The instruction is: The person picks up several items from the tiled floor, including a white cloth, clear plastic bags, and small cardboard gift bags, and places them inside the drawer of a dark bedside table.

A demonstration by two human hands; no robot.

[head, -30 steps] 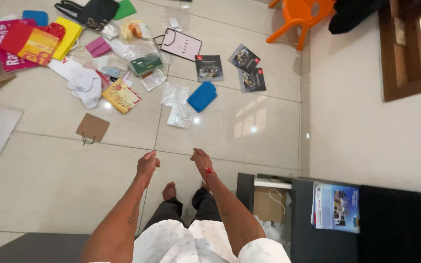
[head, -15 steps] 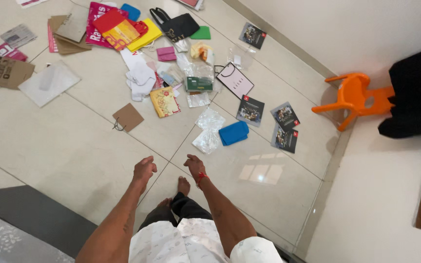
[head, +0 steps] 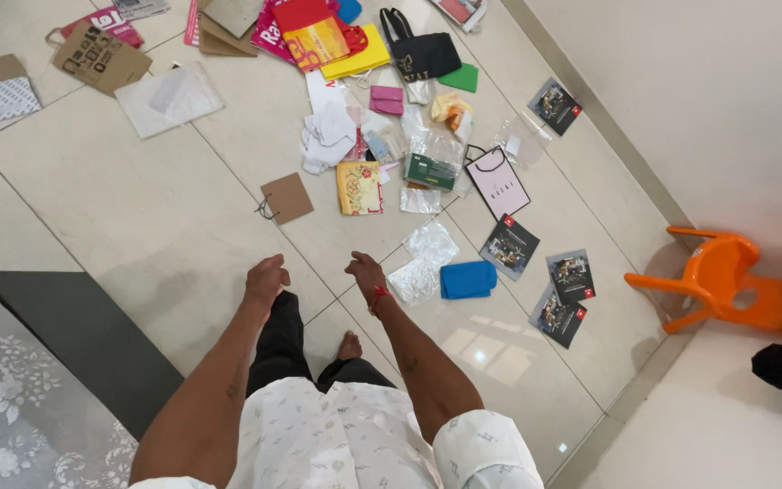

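Since 1 second ago your view has turned left, and the scattered items now lie straight ahead. Your left hand (head: 265, 278) and right hand (head: 367, 273) hold nothing, fingers loosely curled; nearest are the clear plastic bags (head: 420, 265) and blue pouch (head: 467, 280), just right of your right hand.

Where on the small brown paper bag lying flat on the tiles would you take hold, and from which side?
Probably by the dark cord handle at the left edge of the brown paper bag, coming from the left. The bag lies flat, so only the loop offers something to pinch.
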